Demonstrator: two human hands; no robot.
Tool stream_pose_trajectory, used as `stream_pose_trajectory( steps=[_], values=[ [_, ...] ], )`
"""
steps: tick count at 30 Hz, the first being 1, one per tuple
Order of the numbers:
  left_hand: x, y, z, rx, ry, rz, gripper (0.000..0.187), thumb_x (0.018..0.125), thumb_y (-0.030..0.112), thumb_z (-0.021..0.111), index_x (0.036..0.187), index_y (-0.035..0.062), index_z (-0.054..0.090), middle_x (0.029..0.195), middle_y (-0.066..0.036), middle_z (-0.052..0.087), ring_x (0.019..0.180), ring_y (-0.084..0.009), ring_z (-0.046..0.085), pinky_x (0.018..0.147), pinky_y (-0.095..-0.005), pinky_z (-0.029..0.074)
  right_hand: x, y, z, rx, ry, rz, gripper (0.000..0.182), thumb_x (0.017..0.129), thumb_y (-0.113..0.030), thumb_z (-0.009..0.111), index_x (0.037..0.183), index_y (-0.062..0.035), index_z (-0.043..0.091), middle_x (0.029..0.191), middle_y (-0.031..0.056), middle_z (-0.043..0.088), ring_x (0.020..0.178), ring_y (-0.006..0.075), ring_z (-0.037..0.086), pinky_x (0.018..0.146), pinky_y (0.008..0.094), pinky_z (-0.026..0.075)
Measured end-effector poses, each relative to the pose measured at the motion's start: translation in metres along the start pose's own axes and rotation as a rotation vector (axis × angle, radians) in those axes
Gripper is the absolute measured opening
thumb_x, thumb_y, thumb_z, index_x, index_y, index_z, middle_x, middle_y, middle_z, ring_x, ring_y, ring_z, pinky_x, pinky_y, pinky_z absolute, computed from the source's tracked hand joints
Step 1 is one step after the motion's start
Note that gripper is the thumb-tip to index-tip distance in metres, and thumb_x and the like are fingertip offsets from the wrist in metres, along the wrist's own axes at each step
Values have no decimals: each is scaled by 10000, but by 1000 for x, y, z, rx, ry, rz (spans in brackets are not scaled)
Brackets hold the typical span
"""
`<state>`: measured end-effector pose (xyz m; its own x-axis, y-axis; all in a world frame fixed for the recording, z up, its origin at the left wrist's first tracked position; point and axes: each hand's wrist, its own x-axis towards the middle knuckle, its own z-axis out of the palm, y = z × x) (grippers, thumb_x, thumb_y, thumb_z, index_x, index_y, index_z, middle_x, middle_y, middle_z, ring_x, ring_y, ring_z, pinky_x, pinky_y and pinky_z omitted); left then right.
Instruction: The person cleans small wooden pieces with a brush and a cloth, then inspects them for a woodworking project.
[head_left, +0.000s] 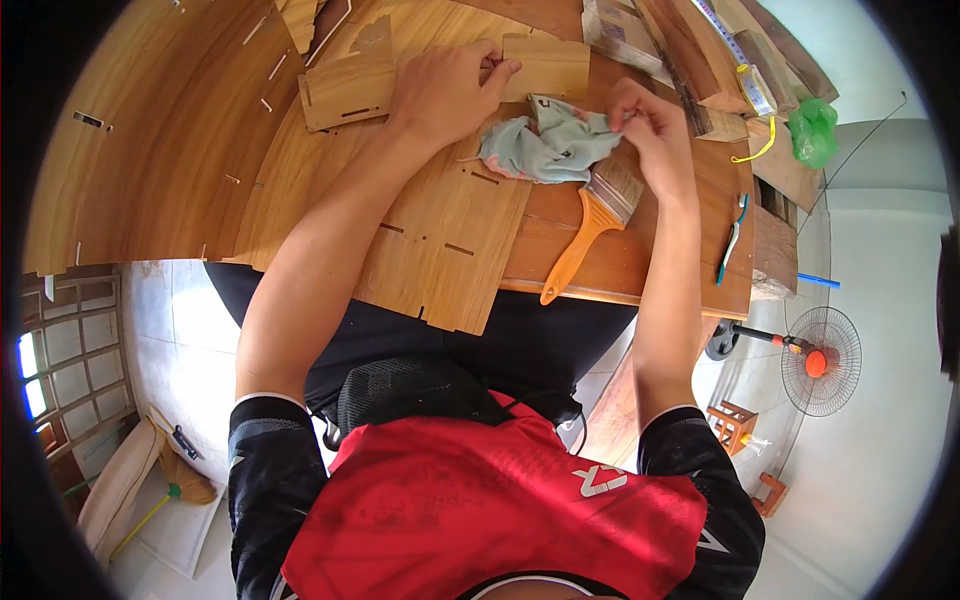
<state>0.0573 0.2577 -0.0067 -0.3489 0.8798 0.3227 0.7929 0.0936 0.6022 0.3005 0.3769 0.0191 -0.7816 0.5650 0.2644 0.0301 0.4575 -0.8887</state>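
At upper centre, my left hand (447, 88) gripped a wood strip (562, 68) between thumb and fingers, my right hand (657, 132) pinched pale cloth (552, 147), near an orange-handled brush (595, 218).

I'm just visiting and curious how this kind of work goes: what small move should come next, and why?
Probably bring the cloth over to the wood piece by the left hand. The right hand already pinches the cloth's edge, the cloth lies close by, and the brush is in neither hand.

Standing fan (821, 361) beyond the table (700, 262)
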Motion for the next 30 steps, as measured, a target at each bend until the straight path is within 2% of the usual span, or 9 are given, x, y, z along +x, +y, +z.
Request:
stream_pose_trajectory(
  steps=[1,4,7,10,11,14,16,24,30],
  values=[
    [0,2,-2,0,-12,-9,423,981,462,640,1058,65,763,1020,-136,774,966,-358,723,838,-467,545,1,0,1,120,10,-80,72,820,-16,514,780,5,570,786,15,509,734,90,405,655,269,302],
    [0,3,-2,-4,-16,-17,424,981,462,637,1058,65,763,1013,-136,775,956,-357,725,832,-465,546,-2,0,-5,344,-101,-31,95,807,-86,507,744,-24,540,777,25,486,728,114,400,662,276,315],
    [0,0,0,4,1,3,427,980,463,637,1060,63,762,1001,-140,775,957,-355,727,828,-465,548,-4,-1,-15,495,-266,11,136,818,-166,524,735,-100,438,780,32,422,736,152,405,718,284,384],
    [0,1,-3,7,-15,-9,429,980,466,637,1062,64,762,994,-145,775,963,-353,727,831,-463,548,-3,-6,-10,659,-94,-6,157,837,-205,528,749,-121,430,770,32,411,711,161,391,753,293,445],
    [0,3,-4,4,-30,-17,429,980,468,636,1063,66,762,993,-146,775,965,-353,728,832,-462,549,0,5,-16,742,-80,-47,113,885,-174,549,830,-77,527,828,37,509,729,152,481,783,283,493],
    [0,2,-3,-25,-14,-12,429,982,475,631,1074,78,763,996,-142,776,963,-356,726,835,-464,547,-1,-15,11,399,192,181,102,942,-89,581,965,-16,648,876,30,646,810,109,595,728,253,471],
    [0,0,-1,-5,1,6,421,982,474,631,1074,85,764,993,-141,775,960,-358,725,834,-466,547,4,-7,24,286,200,142,249,932,-54,732,1173,3,705,991,24,734,894,81,662,777,239,521],
    [1,-2,0,2,18,0,410,982,470,637,1073,91,761,992,-138,777,966,-360,726,834,-468,546,8,6,61,-345,217,-196,197,845,-61,835,1033,-47,776,920,54,763,791,106,674,691,258,529],
    [-1,-1,1,-4,21,11,407,981,466,642,1071,86,759,1002,-134,778,973,-346,731,833,-465,546,13,8,66,-662,330,-357,201,782,-140,880,942,-96,765,929,27,689,977,246,617,931,349,485]
  ],
)
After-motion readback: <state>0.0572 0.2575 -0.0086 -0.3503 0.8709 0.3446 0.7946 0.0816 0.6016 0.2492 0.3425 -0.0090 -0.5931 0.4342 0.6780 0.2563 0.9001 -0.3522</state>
